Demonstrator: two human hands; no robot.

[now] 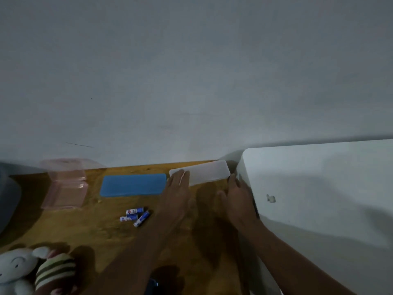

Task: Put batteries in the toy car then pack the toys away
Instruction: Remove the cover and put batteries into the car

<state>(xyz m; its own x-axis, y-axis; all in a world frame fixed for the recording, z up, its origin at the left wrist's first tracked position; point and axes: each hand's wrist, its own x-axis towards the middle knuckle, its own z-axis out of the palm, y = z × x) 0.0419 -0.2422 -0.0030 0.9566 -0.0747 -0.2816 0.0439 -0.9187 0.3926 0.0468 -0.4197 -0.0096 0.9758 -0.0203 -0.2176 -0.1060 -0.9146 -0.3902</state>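
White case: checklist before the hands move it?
1. Contact: left hand lies flat on the white case, at its left end: ok.
2. Contact: right hand, fingers straight, against its right end: ok.
3. Three batteries loose on the table, clear of both hands: ok.
4. The toy car in view: not ok, none seen.
5. Gap to the blue case: cannot tell.
6. The plush toys packed: not ok, out at near left.

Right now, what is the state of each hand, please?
Left hand: open, fingers flat on the white lid.
Right hand: open, fingers touching the lid's right end.
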